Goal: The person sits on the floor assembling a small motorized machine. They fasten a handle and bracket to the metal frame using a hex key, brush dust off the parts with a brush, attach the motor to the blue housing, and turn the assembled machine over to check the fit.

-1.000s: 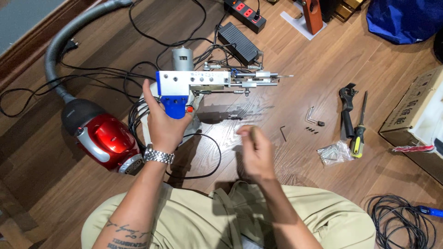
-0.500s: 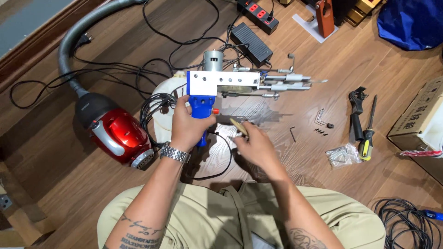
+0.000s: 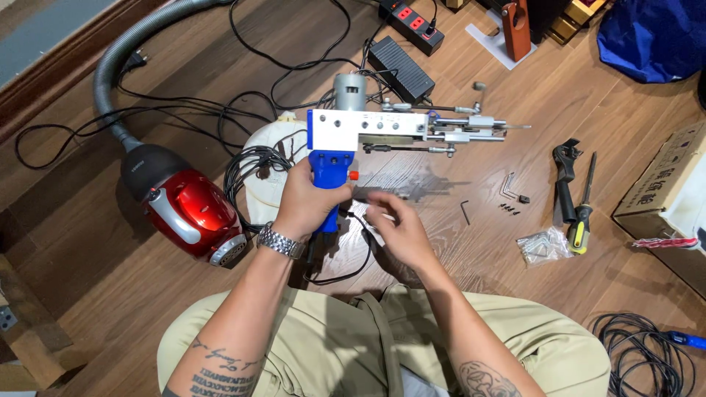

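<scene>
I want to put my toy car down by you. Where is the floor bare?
Bare floor lies between the red vacuum cleaner and the wooden skirting at far left, and between the hex keys and the blue bag. It is crowded under the blue tool that the left hand grips: black cables and a power brick.

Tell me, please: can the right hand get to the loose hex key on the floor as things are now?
Probably yes. The right hand hovers just left of the hex key, with bare floor between them and nothing lying across. Whether its fingers already pinch something small, I cannot tell.
</scene>
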